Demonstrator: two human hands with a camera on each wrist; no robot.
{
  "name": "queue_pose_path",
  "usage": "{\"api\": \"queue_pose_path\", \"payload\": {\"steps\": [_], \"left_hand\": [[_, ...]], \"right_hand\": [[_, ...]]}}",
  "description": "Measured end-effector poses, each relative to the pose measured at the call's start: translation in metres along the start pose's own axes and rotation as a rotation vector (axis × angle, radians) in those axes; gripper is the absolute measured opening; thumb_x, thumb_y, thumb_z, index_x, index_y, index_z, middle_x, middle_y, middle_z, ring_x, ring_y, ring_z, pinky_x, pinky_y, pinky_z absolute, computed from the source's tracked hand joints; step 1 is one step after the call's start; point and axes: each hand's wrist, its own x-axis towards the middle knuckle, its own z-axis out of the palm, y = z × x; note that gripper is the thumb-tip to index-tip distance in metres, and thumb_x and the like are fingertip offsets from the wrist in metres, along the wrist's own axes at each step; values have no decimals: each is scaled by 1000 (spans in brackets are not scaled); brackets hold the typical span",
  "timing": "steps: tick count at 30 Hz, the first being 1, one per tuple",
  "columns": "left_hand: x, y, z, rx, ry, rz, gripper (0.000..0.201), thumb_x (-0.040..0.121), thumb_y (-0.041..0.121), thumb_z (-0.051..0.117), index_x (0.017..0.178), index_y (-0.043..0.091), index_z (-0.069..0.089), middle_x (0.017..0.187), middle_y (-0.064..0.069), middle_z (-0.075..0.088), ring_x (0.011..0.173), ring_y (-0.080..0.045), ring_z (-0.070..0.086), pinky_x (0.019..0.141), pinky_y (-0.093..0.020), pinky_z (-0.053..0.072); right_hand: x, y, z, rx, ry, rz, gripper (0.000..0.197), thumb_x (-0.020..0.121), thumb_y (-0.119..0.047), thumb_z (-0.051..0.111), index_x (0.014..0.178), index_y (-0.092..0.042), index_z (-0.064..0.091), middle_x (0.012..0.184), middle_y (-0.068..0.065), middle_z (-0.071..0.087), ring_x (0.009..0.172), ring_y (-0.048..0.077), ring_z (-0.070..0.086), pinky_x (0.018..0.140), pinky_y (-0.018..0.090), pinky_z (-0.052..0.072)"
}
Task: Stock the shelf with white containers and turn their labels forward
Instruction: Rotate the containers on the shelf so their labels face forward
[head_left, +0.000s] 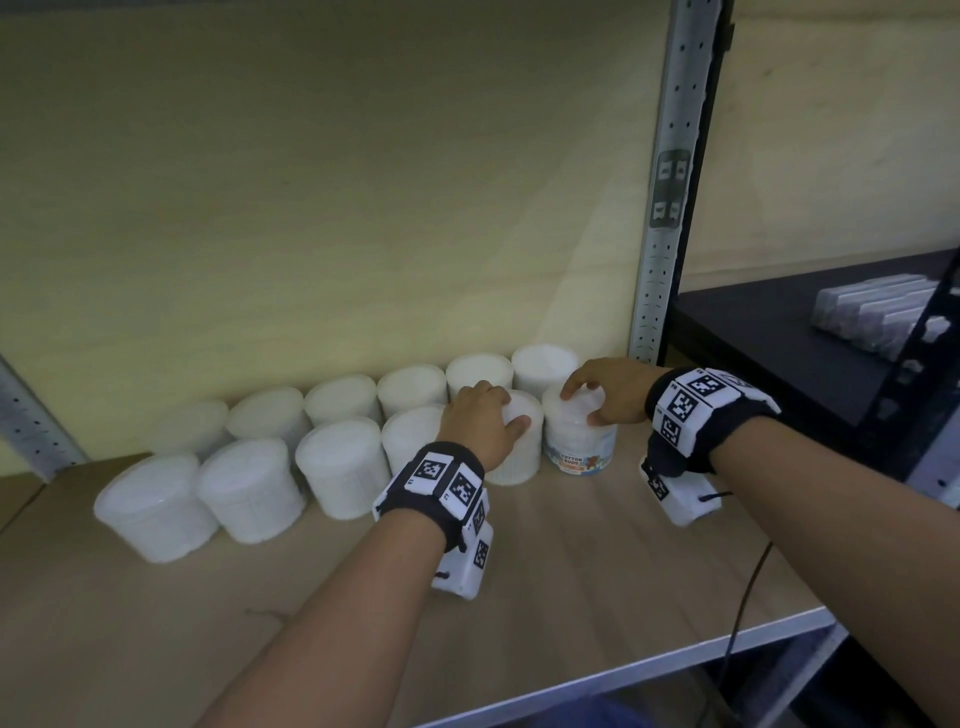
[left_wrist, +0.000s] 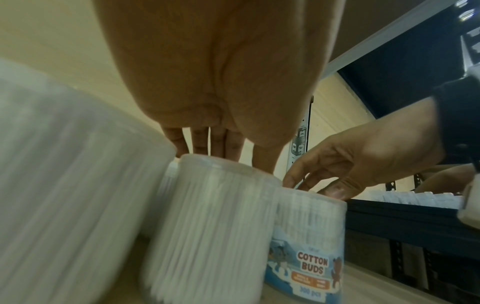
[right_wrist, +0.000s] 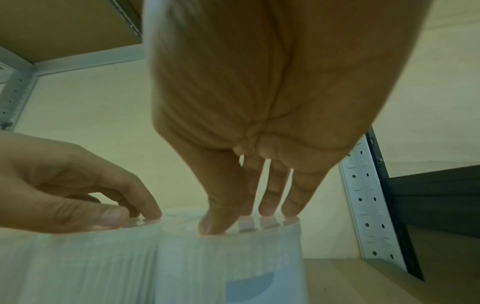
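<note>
Two rows of white cotton-bud containers stand on the wooden shelf (head_left: 597, 561) against the back wall. My left hand (head_left: 503, 406) grips the lid of a plain-faced front-row container (head_left: 514, 457) (left_wrist: 213, 226) from above, thumb on the near side. Touching it on the right stands a container (head_left: 579, 447) (left_wrist: 309, 236) (right_wrist: 228, 263) whose blue "COTTON BUDS" label faces forward. My right hand (head_left: 582, 405) (right_wrist: 241, 218) holds its lid, fingertips on top and thumb at the rim. The other containers (head_left: 249, 488) show blank white sides.
A perforated metal upright (head_left: 670, 182) bounds the shelf on the right. Beyond it a dark shelf (head_left: 769, 332) carries grey packs (head_left: 878, 312). The shelf's front edge (head_left: 675, 654) runs close below my forearms. A black cable (head_left: 748, 597) hangs from the right wrist.
</note>
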Motion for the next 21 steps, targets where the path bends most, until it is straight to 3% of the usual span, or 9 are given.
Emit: {"api": "queue_pose_path", "payload": {"steps": [4,8,14,21], "left_hand": [[0,0,0,1,-6,-2,47,92,41,52,130,13,52,131,-6,51,124,-25,44,101,-38,39],[-1,1,0,0,-8,-3,47,93,41,52,131,13,51,131,-6,50,124,-25,43,100,-38,38],[0,1,1,3,-2,-9,47,93,41,52,130,13,52,131,-6,51,124,-25,44,100,-39,39],[0,0,2,-2,-3,-12,46,93,40,52,130,12,52,130,-7,51,123,-26,44,100,-41,40]], "right_hand": [[1,-2,-1,53,26,49,49,91,-41,57,134,-20,49,140,6,43,127,23,45,105,32,36],[4,-3,6,-79,38,109,58,88,-54,53,135,-21,46,139,8,41,127,27,44,105,38,36],[4,-5,6,-62,40,94,56,87,-47,60,133,-19,47,138,7,40,126,27,44,106,37,38],[-1,-5,5,-23,37,42,51,89,-28,62,137,-19,46,143,6,39,130,25,42,108,33,36]]}}
